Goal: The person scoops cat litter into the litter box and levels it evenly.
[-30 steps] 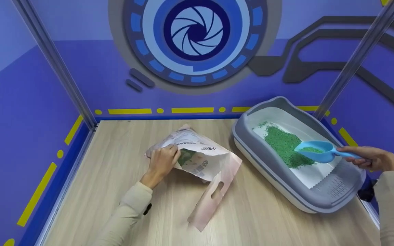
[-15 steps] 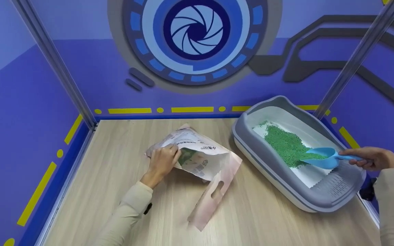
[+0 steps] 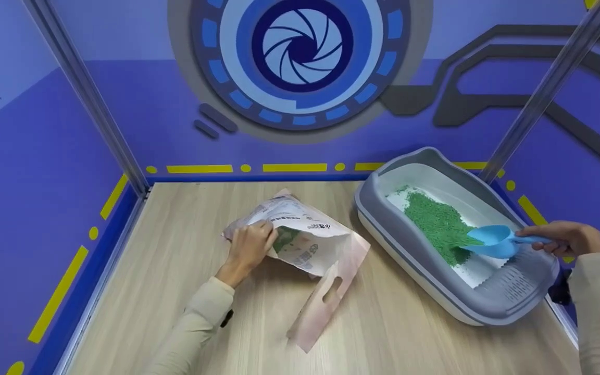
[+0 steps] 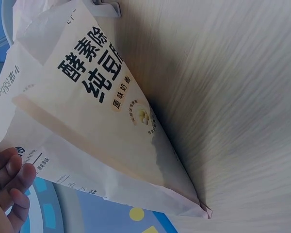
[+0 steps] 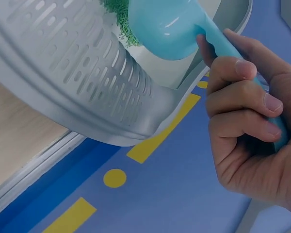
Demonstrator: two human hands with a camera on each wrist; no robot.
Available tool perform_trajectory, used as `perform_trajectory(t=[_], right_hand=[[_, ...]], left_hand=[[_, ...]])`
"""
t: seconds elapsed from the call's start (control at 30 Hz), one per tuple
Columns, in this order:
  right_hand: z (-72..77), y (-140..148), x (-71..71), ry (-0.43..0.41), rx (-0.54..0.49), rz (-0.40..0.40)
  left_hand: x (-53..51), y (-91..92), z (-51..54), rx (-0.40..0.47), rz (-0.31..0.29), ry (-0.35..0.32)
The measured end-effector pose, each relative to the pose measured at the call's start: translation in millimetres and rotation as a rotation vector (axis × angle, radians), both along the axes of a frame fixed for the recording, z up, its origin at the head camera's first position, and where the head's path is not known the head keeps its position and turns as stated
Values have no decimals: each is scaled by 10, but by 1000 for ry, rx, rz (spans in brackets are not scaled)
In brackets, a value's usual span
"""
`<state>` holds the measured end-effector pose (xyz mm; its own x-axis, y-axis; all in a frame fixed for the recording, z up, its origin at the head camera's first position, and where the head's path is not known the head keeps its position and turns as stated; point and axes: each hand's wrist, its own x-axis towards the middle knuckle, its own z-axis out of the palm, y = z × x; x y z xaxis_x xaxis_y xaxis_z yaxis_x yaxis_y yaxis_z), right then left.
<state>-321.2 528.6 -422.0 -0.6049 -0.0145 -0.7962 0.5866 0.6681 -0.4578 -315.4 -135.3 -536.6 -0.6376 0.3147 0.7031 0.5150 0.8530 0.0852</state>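
Note:
My right hand [image 3: 571, 238] grips the handle of a light-blue scoop [image 3: 495, 242], its fingers curled round it in the right wrist view [image 5: 242, 104]. The scoop's front lip tilts down at the near end of a heap of green litter pellets [image 3: 438, 221]. That heap lies on the white floor of a grey litter box [image 3: 404, 255]. My left hand [image 3: 250, 247] pinches the edge of a torn-open paper litter bag [image 3: 326, 224], which lies on its side with its mouth facing right. Some green shows inside the bag; how much it holds is hidden.
A torn pink strip with a handle hole [image 3: 321, 307] hangs from the bag's mouth onto the wooden table [image 3: 185, 312]. The litter box has a slotted step [image 5: 77, 53] at its near end. Blue printed walls [image 3: 279, 151] enclose the back and sides.
The right hand has tipped the scoop, and the green pellets in it have slid out onto the heap's near end. The left hand and the bag have stayed in place.

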Motion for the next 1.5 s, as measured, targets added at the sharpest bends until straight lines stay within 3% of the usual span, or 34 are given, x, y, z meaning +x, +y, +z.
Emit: perform_trajectory(t=[0.37, 0.53, 0.83, 0.93, 1.17, 1.3, 1.5], right_hand=[[94, -121, -42, 31, 20, -10], [120, -195, -44, 51, 48, 22], [149, -371, -41, 217, 255, 199], [147, -412, -72, 280, 283, 221], [191, -543, -137, 438, 228, 233], [277, -722, -151, 529, 154, 196], [422, -1064, -113, 564, -12, 143]], left_hand=[[-3, 4, -2, 3, -12, 1], [6, 1, 4, 13, -12, 4], [12, 3, 8, -17, 6, -16], [11, -1, 8, -19, 7, -13], [6, 8, 4, -23, 13, -7], [1, 15, 5, -14, 16, -12], [-16, 9, 3, -14, 16, -17]])
